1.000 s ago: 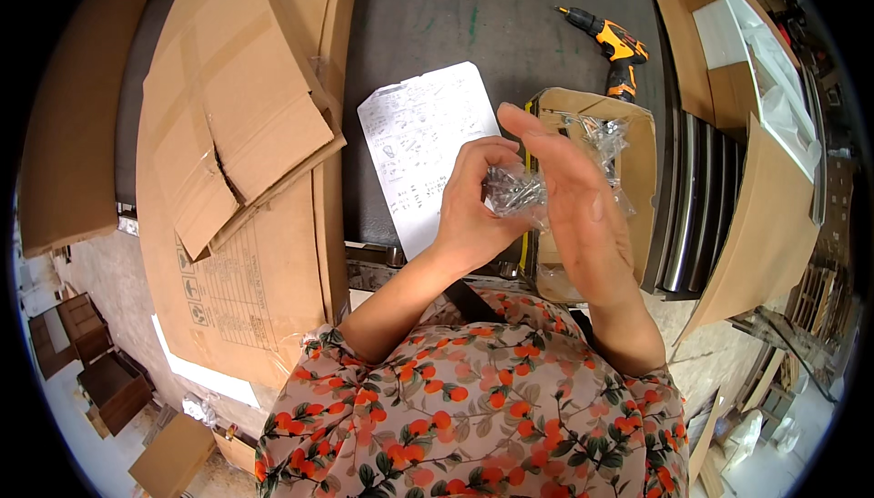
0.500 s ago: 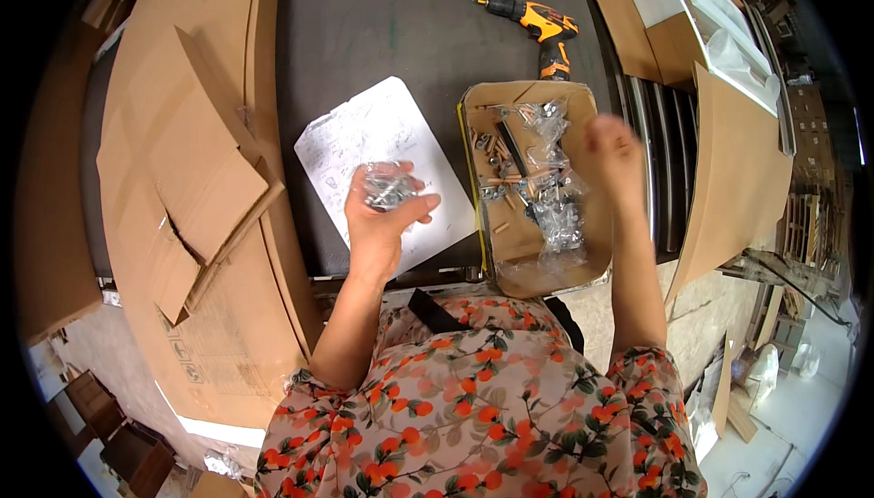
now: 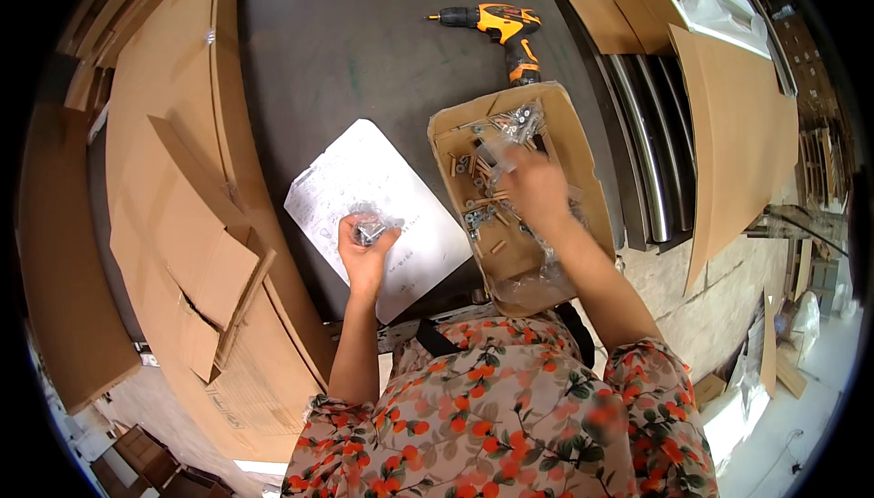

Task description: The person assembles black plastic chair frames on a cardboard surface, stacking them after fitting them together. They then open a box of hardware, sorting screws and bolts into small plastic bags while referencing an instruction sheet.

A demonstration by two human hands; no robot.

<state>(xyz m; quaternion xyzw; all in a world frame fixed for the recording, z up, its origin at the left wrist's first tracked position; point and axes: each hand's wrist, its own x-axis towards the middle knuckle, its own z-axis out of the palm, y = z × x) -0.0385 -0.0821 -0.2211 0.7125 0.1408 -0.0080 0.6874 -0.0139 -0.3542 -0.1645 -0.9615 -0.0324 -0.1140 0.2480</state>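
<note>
1. Just brought right hand (image 3: 539, 190) in from above the right rim to over the middle of the cardboard box (image 3: 592, 170), with fingertips toward the far left.
2. Blurred by motion there. Looks partly curled, right next to a bit of clear plastic (image 3: 496, 151). Can't tell whether pinched or only brushed against.
3. Holding a small bag (image 3: 370, 230) in left hand (image 3: 366, 266), with fingers and thumb curled partway round. See-through, apparently with metal hardware inside. Held above the sheet of paper (image 3: 326, 184), left of the box and well apart from right hand.
4. By judgement: no longer handling the small bag two-handed. Now split into keeping hold on the left and rummaging on the right.
5. Compared with a second ago: was together with both hands at the box's left edge, with right hand open beside the small bag.
6. Compared with half a second ago: same hold on the small bag, again over the paper; mainly different in right hand.
7. Can see wooden pegs (image 3: 499, 247) and metal fittings (image 3: 474, 219) loose in the box.
8. Can see the drill (image 3: 506, 21) lying untouched on the dark table (image 3: 319, 52), just beyond the box. Put its leftward drift in view down to head movement, probably.
</note>
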